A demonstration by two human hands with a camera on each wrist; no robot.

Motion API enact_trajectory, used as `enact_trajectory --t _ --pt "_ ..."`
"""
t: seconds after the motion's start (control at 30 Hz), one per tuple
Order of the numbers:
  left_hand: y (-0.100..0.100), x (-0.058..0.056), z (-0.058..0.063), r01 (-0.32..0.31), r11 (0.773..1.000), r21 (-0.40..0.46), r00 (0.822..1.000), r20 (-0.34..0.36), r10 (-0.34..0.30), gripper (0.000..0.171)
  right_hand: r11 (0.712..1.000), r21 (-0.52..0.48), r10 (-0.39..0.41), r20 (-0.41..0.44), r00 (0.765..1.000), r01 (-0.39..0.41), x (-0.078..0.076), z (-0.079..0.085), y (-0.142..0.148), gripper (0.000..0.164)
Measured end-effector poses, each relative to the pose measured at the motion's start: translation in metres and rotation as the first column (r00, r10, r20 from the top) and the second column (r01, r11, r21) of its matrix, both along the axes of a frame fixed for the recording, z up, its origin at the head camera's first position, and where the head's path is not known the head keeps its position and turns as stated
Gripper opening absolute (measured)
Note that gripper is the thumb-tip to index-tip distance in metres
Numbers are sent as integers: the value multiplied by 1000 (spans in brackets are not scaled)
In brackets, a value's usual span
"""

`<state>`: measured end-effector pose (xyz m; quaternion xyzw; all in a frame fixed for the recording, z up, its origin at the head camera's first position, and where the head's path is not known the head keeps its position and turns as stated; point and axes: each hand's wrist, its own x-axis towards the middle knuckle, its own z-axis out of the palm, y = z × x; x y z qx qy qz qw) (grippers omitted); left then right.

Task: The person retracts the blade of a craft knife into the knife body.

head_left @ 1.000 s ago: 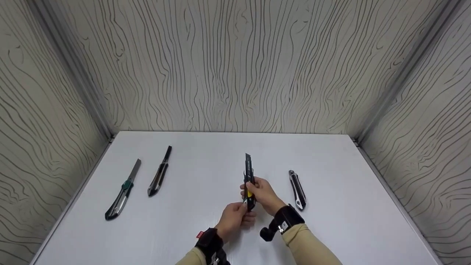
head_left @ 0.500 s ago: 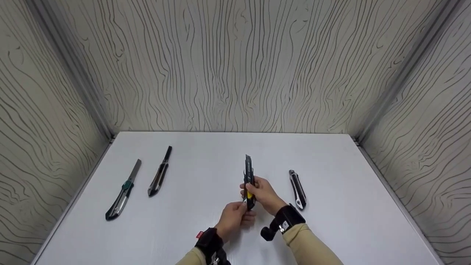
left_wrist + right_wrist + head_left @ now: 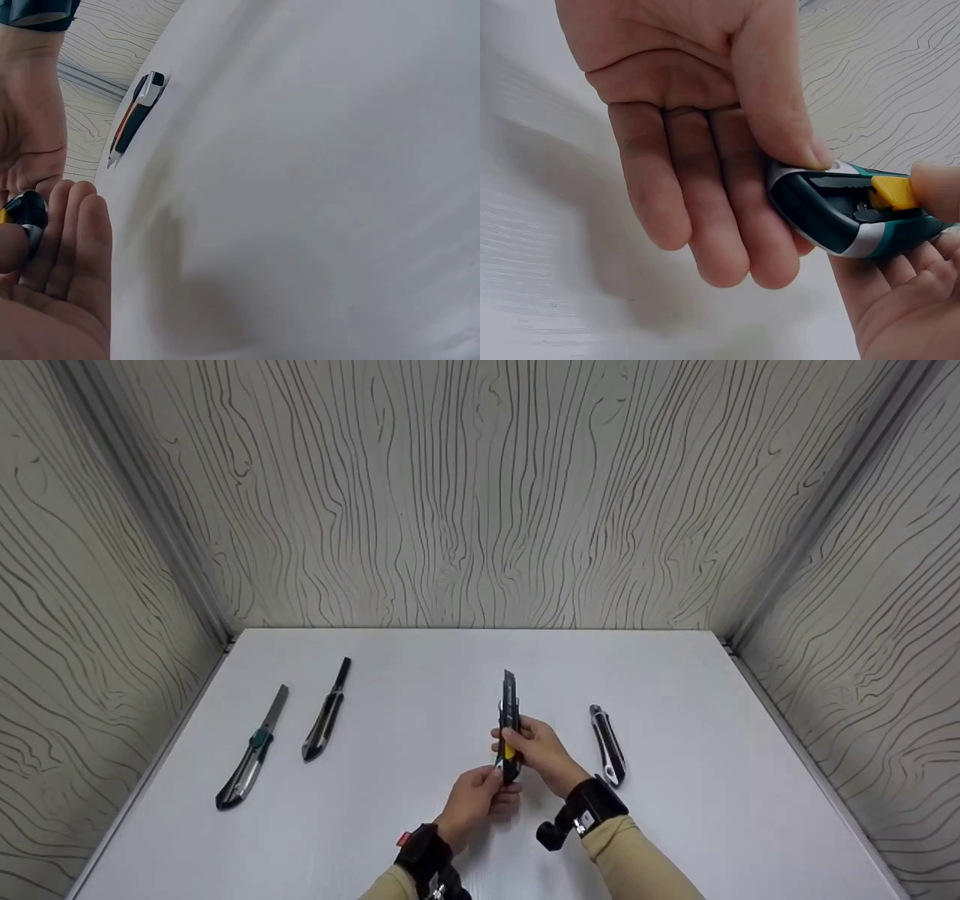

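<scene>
Both hands hold one utility knife above the middle of the white table, its blade pointing away from me. My right hand grips the handle from the right, and its thumb lies on the yellow slider. Pinched between thumb and index finger of my left hand is the dark butt end; the other fingers of that hand stretch out in the right wrist view. A short piece of blade shows at the far tip. In the left wrist view, only the butt end of the knife is visible beside the left thumb.
Left on the table lie a green-and-black utility knife with a long blade out and a black-and-silver one. To the right lies another black-and-silver utility knife. Wood-patterned walls enclose the table's back and sides.
Both hands and the held knife have shifted slightly away from me and a little to the right. The holds look the same, and the knives on the table have not moved.
</scene>
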<state>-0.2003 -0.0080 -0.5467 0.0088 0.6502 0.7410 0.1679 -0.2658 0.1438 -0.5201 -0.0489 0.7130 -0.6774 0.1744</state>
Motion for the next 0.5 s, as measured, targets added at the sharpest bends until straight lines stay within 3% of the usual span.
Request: enact_trajectory --t 0.3,0.5 --pt "2 -3 -1 -27 1000 4 999 -48 27 34 999 -23 -21 21 1000 22 0 1 7 47" --pt "3 -3 -2 -28 1000 3 999 -33 28 35 999 -34 -27 37 999 28 1 -3 7 52"
